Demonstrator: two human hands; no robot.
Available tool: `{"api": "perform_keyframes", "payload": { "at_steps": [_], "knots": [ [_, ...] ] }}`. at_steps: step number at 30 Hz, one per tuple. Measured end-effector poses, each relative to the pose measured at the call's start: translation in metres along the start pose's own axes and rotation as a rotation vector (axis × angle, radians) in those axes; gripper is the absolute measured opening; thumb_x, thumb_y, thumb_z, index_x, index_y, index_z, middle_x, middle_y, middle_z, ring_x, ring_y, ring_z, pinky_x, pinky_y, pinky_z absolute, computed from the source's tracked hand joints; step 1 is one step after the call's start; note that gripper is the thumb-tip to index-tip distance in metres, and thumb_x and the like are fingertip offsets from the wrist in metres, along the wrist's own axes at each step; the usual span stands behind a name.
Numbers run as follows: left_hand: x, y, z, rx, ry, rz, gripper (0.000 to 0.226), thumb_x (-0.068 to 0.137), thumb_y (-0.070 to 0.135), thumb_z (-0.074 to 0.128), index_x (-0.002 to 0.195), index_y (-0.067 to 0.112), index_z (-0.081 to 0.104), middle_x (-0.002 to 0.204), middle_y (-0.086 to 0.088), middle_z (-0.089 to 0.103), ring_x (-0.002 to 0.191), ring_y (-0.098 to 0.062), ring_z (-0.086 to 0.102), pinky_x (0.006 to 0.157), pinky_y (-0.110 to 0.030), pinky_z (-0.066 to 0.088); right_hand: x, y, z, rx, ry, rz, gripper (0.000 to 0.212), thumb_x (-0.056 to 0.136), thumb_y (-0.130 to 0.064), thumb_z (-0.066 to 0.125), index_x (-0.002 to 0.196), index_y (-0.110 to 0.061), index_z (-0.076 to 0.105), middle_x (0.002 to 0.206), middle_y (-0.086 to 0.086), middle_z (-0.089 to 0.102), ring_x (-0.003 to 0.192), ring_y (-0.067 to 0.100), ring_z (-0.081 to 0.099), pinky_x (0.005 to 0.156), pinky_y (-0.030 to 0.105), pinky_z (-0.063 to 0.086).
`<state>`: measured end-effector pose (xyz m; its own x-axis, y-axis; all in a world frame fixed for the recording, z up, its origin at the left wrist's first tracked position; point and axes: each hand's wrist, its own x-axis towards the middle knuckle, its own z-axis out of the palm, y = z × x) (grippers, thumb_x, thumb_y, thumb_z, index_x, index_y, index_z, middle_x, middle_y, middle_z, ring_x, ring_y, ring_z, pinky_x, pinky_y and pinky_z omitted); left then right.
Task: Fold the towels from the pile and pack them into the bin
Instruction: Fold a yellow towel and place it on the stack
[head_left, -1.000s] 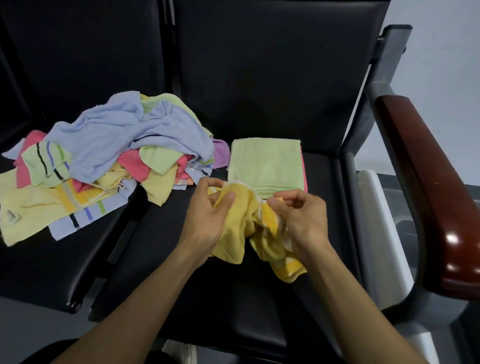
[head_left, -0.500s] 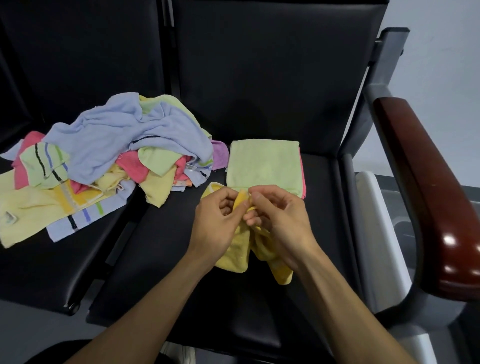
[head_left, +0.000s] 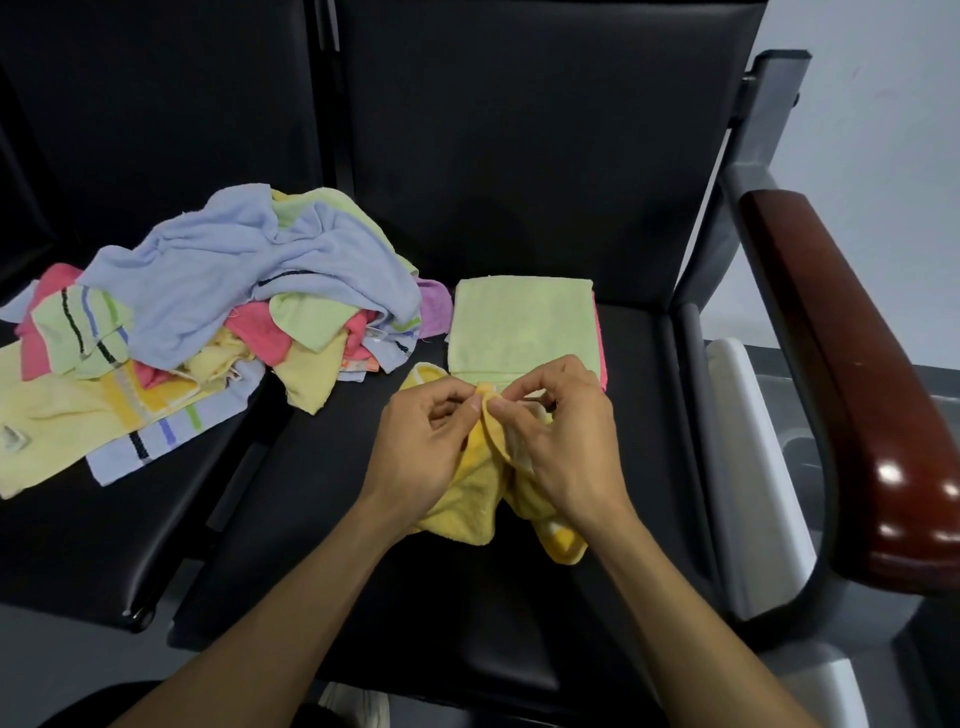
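Yellow towel (head_left: 470, 493): held bunched over the black seat (head_left: 363, 545), just before the folded green towel (head_left: 522, 325).
Hands: its top edge is pinched by left hand (head_left: 421, 452) and right hand (head_left: 558, 441).
Pile (head_left: 208, 312): heaped at left.

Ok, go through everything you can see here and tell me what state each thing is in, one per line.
Yellow towel: crumpled, held up off the seat, not yet folded.
Left hand: pinching the yellow towel.
Right hand: pinching the yellow towel.
Green towel: folded flat on the seat.
Towel pile: loose, unfolded, jumbled.
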<state>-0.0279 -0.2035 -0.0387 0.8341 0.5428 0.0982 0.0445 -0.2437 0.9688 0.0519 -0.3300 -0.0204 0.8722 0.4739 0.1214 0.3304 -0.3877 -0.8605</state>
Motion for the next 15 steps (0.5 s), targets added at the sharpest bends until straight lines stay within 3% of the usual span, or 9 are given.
{"api": "perform_keyframes", "payload": {
  "at_steps": [3, 6, 9, 12, 15],
  "knots": [
    [-0.001, 0.002, -0.001, -0.02, -0.015, 0.019, 0.019, 0.1, 0.018, 0.061, 0.086, 0.012, 0.072, 0.076, -0.003, 0.069, 0.072, -0.018, 0.064, 0.068, -0.039, 0.054, 0.0, 0.003, 0.003, 0.041, -0.02, -0.002, 0.015, 0.089, -0.036, 0.073, 0.08, -0.026, 0.065, 0.085, -0.01, 0.064, 0.087, 0.006, 0.058, 0.072, 0.02, 0.046],
    [-0.004, 0.006, 0.001, -0.09, -0.074, 0.017, 0.02, 0.091, 0.028, 0.07, 0.089, 0.009, 0.068, 0.08, -0.006, 0.07, 0.078, -0.023, 0.067, 0.075, -0.036, 0.056, -0.001, 0.002, 0.005, 0.036, -0.026, -0.029, 0.019, 0.092, -0.038, 0.069, 0.078, -0.026, 0.063, 0.077, -0.007, 0.066, 0.077, 0.009, 0.061, 0.068, 0.025, 0.05],
    [-0.001, 0.002, -0.004, -0.057, -0.106, 0.004, 0.013, 0.087, 0.019, 0.077, 0.089, 0.009, 0.068, 0.085, -0.011, 0.072, 0.085, -0.032, 0.07, 0.08, -0.04, 0.057, -0.001, 0.0, 0.002, 0.05, -0.117, -0.078, 0.016, 0.095, -0.03, 0.066, 0.082, -0.022, 0.061, 0.072, -0.006, 0.064, 0.07, 0.01, 0.058, 0.063, 0.026, 0.049],
    [0.005, -0.002, -0.016, 0.018, -0.051, 0.01, 0.01, 0.091, 0.011, 0.073, 0.084, 0.02, 0.072, 0.085, -0.001, 0.073, 0.086, -0.02, 0.07, 0.084, -0.033, 0.055, 0.004, 0.008, -0.007, -0.13, -0.261, -0.134, 0.014, 0.098, -0.03, 0.061, 0.087, -0.02, 0.064, 0.081, -0.007, 0.062, 0.076, 0.012, 0.057, 0.07, 0.032, 0.047],
    [0.007, -0.006, -0.027, 0.09, 0.021, -0.018, 0.013, 0.092, 0.011, 0.071, 0.084, 0.021, 0.072, 0.086, 0.004, 0.074, 0.086, -0.014, 0.069, 0.083, -0.03, 0.054, 0.002, 0.018, -0.012, -0.417, -0.316, -0.119, 0.033, 0.097, -0.04, 0.059, 0.075, -0.016, 0.059, 0.078, -0.003, 0.056, 0.076, 0.016, 0.052, 0.078, 0.037, 0.033]
  ]
}}
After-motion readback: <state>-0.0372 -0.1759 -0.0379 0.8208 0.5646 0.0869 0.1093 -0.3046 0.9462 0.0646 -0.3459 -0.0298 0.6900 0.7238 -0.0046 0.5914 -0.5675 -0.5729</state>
